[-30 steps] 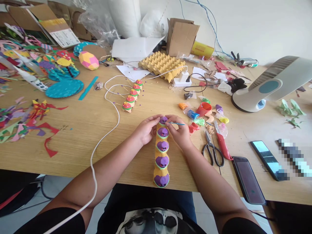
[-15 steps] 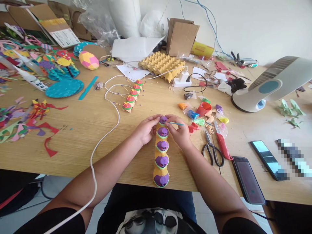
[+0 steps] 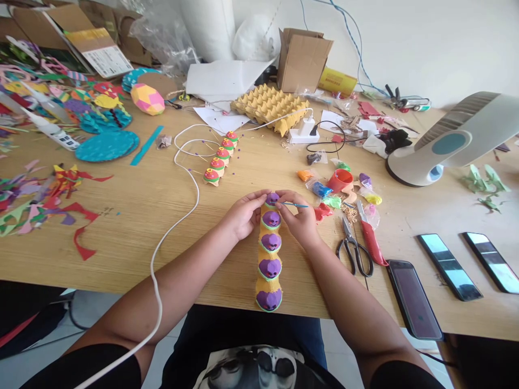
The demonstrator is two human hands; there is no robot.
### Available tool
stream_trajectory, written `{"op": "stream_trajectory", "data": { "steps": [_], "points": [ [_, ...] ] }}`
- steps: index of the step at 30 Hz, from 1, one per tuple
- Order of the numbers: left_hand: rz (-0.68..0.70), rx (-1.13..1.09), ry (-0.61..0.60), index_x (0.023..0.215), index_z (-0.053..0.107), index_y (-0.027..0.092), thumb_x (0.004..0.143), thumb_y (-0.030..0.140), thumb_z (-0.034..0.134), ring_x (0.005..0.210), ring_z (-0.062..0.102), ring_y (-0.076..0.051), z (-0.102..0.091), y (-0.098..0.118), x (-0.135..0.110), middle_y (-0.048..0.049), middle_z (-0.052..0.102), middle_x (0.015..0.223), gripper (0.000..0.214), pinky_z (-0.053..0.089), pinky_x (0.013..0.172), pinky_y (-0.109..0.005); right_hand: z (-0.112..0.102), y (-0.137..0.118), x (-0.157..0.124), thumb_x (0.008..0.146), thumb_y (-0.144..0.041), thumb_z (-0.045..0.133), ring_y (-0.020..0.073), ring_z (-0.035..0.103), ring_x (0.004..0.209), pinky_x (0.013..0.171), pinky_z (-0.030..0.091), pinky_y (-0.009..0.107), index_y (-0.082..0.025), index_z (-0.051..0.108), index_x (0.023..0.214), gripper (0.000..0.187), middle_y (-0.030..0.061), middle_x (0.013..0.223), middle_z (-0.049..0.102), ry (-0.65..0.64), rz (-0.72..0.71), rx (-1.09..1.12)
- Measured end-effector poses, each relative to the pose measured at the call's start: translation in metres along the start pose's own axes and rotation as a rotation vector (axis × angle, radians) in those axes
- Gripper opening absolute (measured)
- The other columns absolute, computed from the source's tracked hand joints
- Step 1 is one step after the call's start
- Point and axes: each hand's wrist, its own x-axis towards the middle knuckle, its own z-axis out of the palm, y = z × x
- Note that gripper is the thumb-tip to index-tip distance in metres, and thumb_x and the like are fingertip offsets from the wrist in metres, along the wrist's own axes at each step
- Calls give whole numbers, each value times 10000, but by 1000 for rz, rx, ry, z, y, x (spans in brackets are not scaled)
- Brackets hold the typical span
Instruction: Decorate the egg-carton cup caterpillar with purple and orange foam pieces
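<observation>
A yellow egg-carton strip [image 3: 269, 258] with several purple, green-rimmed caps runs from the table's front edge away from me. My left hand [image 3: 242, 214] curls around the left side of its far end, fingertips on the last purple cap [image 3: 272, 198]. My right hand [image 3: 300, 219] grips the right side of that end and pinches a thin blue stick [image 3: 295, 205] that points at the cap.
Black scissors [image 3: 355, 249] and a red-handled cutter [image 3: 370, 237] lie right of my hand, beside clay lumps and a red cup [image 3: 339, 180]. Three phones [image 3: 413, 300] sit front right, a fan [image 3: 450, 141] beyond. A second caterpillar strip [image 3: 221, 156], white cable [image 3: 184, 216] and paper scraps lie left.
Both hands stay at the far end of the strip with hardly any movement. The view has shifted very slightly.
</observation>
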Motion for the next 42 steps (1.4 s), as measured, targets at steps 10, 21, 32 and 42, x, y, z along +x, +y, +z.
{"op": "stream_trajectory", "data": {
  "steps": [10,21,32,42],
  "points": [
    [-34,-36,-49,1010,700,158,892,134,637,734,725,-137,1,5,1,-40,771,917,136,570,662,-235,-2,13,3,872,-460,668,223,696,1094,950,530,412,-259,530,895,245,52,1138,749,93,291,446],
    [-29,-42,-29,998,702,169,884,128,647,726,724,-140,-1,6,4,-36,772,902,133,560,656,-235,-1,10,3,823,-461,722,238,670,1128,980,526,424,-240,578,863,267,70,1137,739,45,318,407],
    [-34,-30,-50,1009,700,174,880,148,654,734,722,-140,-4,6,7,-41,772,910,139,566,675,-234,-2,11,3,824,-479,722,238,661,1133,1011,514,434,-241,594,864,273,73,1141,728,48,279,352],
    [3,-3,-29,1047,700,175,892,140,635,742,724,-133,-6,9,8,-47,773,957,171,574,665,-227,-6,12,3,859,-484,664,205,681,1062,960,542,448,-268,519,865,261,12,1119,708,75,355,581]
  ]
}}
